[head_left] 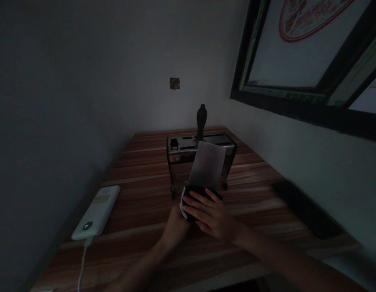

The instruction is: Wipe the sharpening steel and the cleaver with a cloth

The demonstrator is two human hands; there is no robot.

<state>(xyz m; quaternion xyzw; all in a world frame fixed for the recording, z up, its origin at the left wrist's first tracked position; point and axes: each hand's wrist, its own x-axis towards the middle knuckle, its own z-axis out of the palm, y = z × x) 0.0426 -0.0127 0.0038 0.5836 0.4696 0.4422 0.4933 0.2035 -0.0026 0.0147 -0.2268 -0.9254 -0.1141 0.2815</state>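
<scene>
A broad, pale-bladed cleaver point(208, 164) rises at a tilt above my hands, its blade pointing away from me. Black cloth point(192, 198) with a white edge covers the lower end of the blade; the handle is hidden. My left hand point(177, 223) reaches under the cloth at the cleaver's lower end, its fingers mostly out of sight. Over the top of the cloth, my right hand point(212, 215) is closed, fingers pressed on it. Just behind the blade stands a metal knife rack point(183, 142) with slots, and a black-handled tool point(201, 121) sits upright in it.
A white power bank point(97, 213) with a cable point(82, 263) lies at the left of the wood-grain table point(139, 174). At the right edge is a dark flat object point(306, 209). Walls border the table, with a dark-framed window point(285, 52) at upper right.
</scene>
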